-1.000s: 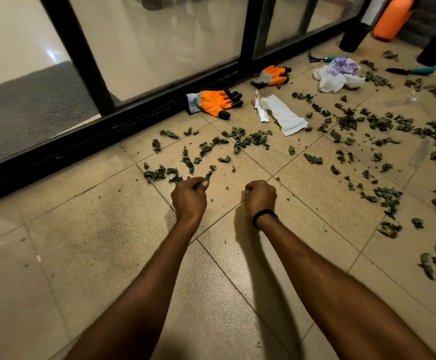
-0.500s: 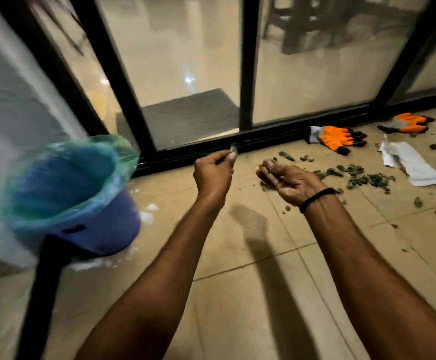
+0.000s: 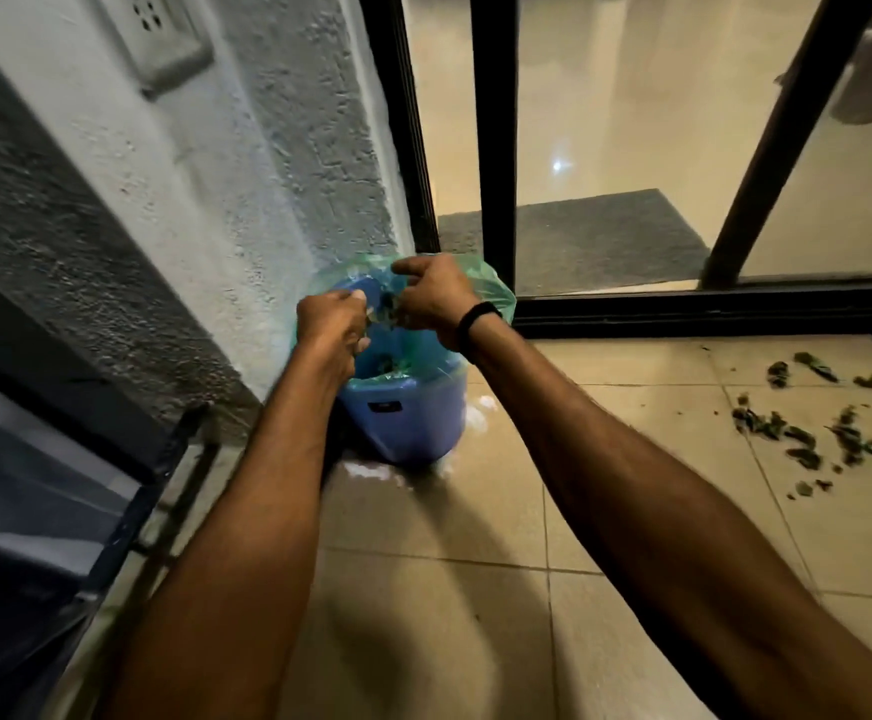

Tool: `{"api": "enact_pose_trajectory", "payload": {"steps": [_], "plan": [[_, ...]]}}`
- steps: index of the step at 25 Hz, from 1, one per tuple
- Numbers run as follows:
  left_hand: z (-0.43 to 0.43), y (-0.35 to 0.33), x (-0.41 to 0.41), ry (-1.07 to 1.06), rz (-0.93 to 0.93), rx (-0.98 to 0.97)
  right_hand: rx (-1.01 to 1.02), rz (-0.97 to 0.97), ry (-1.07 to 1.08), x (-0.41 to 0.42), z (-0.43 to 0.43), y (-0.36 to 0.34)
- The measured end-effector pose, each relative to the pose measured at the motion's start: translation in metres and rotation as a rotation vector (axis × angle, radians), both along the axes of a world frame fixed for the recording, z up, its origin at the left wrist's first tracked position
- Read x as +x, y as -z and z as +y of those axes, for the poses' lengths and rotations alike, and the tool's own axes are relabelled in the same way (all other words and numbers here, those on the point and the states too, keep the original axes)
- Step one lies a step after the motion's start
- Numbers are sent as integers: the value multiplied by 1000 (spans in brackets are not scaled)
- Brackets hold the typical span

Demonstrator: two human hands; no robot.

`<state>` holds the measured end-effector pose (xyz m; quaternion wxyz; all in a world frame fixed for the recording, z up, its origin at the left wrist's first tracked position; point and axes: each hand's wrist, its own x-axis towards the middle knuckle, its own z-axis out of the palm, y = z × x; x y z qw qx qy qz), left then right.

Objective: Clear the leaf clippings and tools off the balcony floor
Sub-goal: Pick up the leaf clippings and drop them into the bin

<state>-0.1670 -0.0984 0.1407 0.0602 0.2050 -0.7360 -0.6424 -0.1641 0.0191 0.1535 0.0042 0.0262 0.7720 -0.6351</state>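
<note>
**Fistfuls poised over the bin mouth**
Your left hand (image 3: 332,327) and right hand (image 3: 436,298) curl their fingers round leaf clippings (image 3: 387,306). The green liner (image 3: 493,296) of the blue bin (image 3: 413,413) gapes directly beneath both. The scattered clippings (image 3: 808,439) lie at 3 o'clock from the bin.

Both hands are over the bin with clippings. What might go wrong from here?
1. The left hand and right hand hold clippings over the bin, the left close to its rim; some may fall outside.
2. The green liner looks loosely draped and may slip in.
3. The floor leaves to the right could get trodden on.
</note>
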Motion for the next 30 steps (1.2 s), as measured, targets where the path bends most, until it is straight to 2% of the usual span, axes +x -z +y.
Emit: {"api": "enact_pose_trajectory", "payload": {"steps": [2, 4, 7, 9, 12, 17, 23, 26, 30], "plan": [[2, -2, -1, 16, -80, -21, 69, -32, -27, -6, 0, 12], [11, -8, -1, -12, -70, -69, -21, 1, 42, 0, 9, 11], [33, -12, -9, -114, 111, -161, -287, -4, 168, 17, 41, 4], [59, -3, -22, -133, 256, -222, -361, 6, 227, 34, 74, 0], [130, 4, -8, 54, 354, -253, -365, 2, 330, 63, 141, 11], [256, 42, 50, 437, 280, -285, -217, -105, 674, 141, 261, 55], [332, 118, 114, 719, 148, -374, 53, -298, 1060, 233, 373, 132], [351, 149, 119, 788, 114, -423, 166, -384, 1100, 248, 387, 163], [369, 189, 107, 885, 121, -502, 267, -457, 956, 240, 380, 199]]}}
